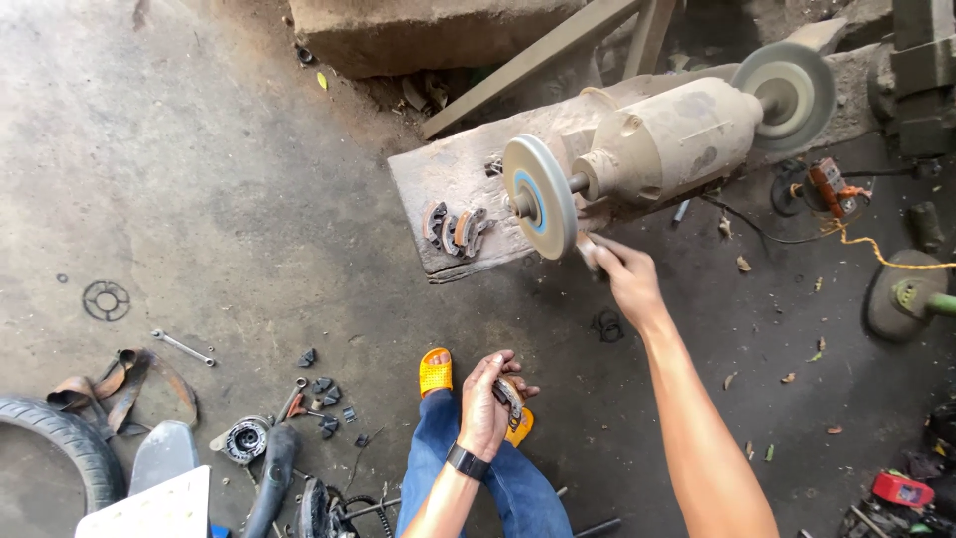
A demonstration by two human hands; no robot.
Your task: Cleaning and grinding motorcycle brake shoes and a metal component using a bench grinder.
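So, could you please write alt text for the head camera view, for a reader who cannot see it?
A person's right hand holds a small piece against a bench grinder's near wheel, while the left hand holds a curved metal part above blue-jeaned knees. More curved parts lie on the grinder's board, and tools litter the concrete floor.

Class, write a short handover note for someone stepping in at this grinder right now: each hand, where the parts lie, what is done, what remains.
Right hand: presses a small piece to the lower edge of the near grinding wheel.
Left hand: holds a curved brake shoe low, above the orange sandals.
More curved shoes lie on the slab beside the wheel.
Done: cannot tell which shoes are ground.
Left: seemingly the piece at the wheel, and perhaps the held shoe.
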